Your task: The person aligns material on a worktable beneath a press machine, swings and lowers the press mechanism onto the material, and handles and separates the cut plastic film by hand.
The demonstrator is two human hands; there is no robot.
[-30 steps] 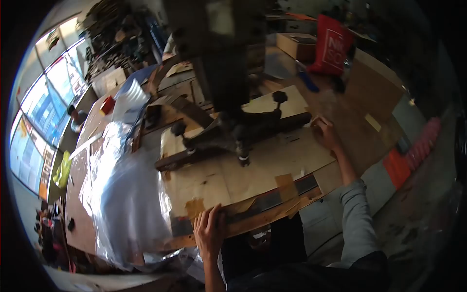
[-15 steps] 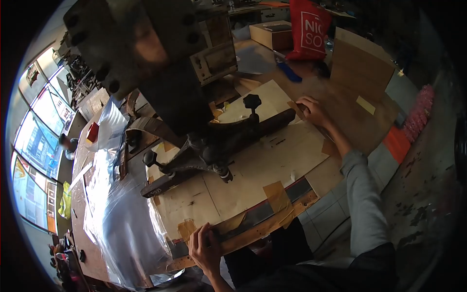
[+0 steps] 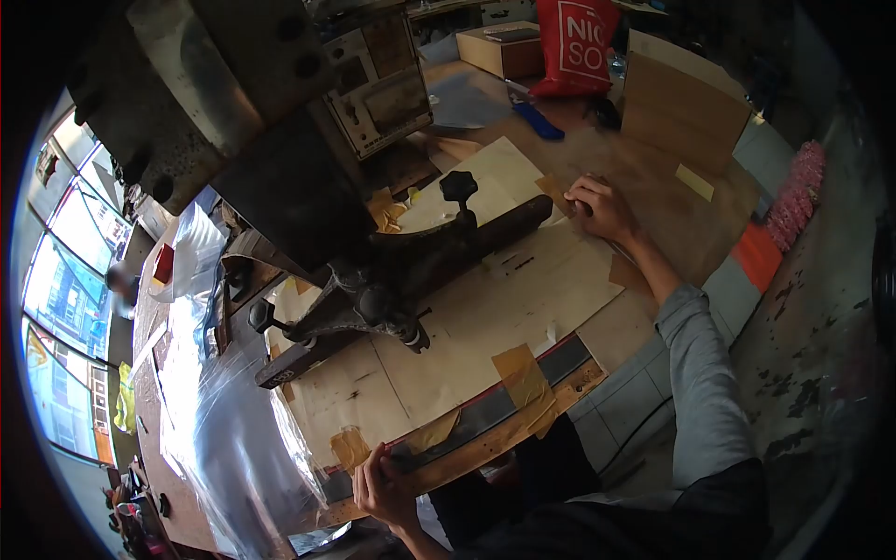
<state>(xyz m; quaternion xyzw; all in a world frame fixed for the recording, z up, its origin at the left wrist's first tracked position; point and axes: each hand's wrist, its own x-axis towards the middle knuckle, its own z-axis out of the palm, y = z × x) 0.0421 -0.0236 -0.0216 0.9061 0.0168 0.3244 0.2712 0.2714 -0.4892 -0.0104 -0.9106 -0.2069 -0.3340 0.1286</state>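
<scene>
My left hand point(image 3: 381, 487) is at the near left corner of a taped wooden board point(image 3: 485, 446), its fingers curled over the front edge. My right hand point(image 3: 602, 207) is at the board's far right side, just past the end of a dark metal bar point(image 3: 509, 229). Its fingers are bent and close together, and what they grip is unclear. A pale sheet point(image 3: 448, 359) covers the board, with brown tape point(image 3: 523, 378) along its front edge. Black knobs point(image 3: 458, 187) stand on the bar's bracket, under a heavy dark machine head point(image 3: 289, 187).
Crumpled clear plastic film point(image 3: 238, 448) lies on the left. Behind my right hand are an open cardboard box point(image 3: 686, 112), a red bag point(image 3: 577, 51) and a blue object point(image 3: 539, 121). A pink fluffy duster point(image 3: 798, 196) is on the right. Near the windows a person point(image 3: 121, 280) is partly visible.
The view has shifted slightly, so the machine and board appear further left. Both hands keep about the same places on the board.
</scene>
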